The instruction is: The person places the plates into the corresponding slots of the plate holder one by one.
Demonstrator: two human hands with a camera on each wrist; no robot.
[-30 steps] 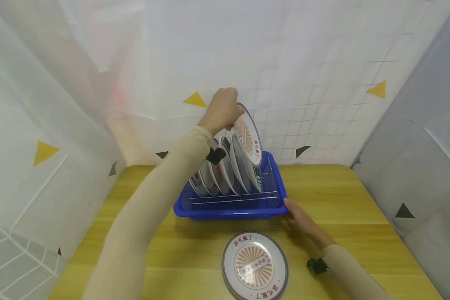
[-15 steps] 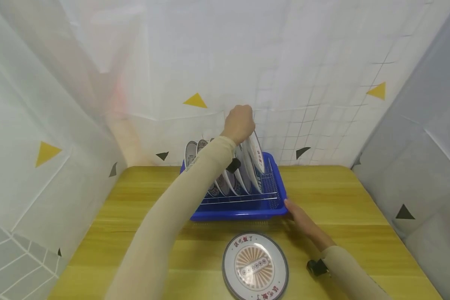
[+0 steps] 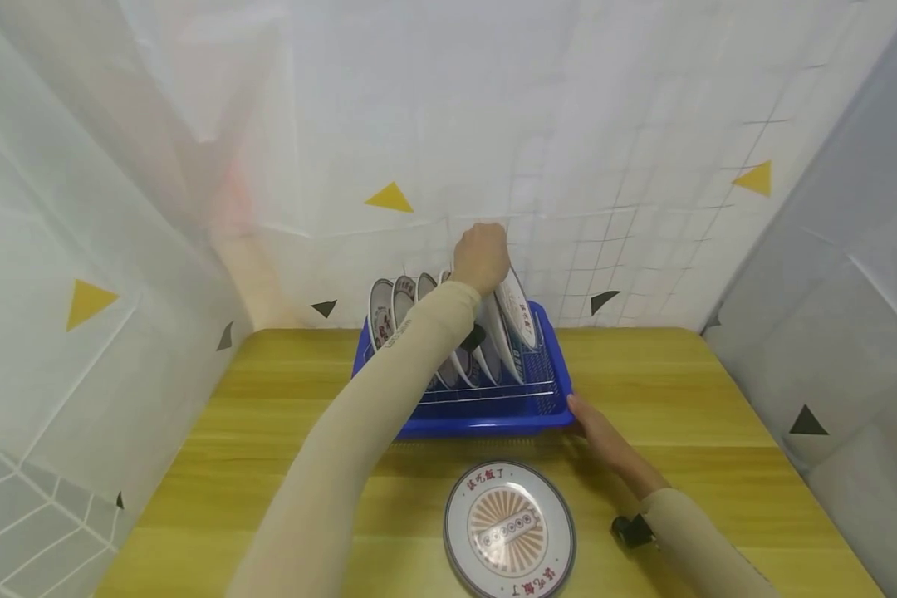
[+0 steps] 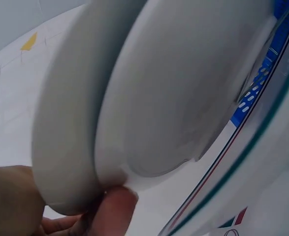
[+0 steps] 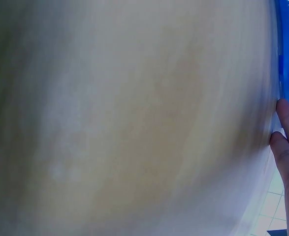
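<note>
A blue dish rack (image 3: pixel 456 428) with wire bars stands on the table, with several white plates upright in it. My left hand (image 3: pixel 482 257) is over the rack's right end and grips the upper edge of a patterned plate (image 3: pixel 517 311), which leans in the row. In the left wrist view, thumb and fingers pinch at the rim of a plate (image 4: pixel 65 128), with a second plate (image 4: pixel 169 88) close beside it. My right hand (image 3: pixel 605 436) touches the rack's front right corner; in the right wrist view two straight fingers (image 5: pixel 284 152) lie against its blue side.
In front of the rack, a round stack of patterned plates (image 3: pixel 510 531) lies flat on the wooden table (image 3: pixel 665 390). White sheeting (image 3: pixel 643 124) with yellow and black triangles hangs behind the table and along both sides.
My left hand has moved down and to the right, lowering the patterned plate from above the rack into its right end. My right hand stays at the corner.
</note>
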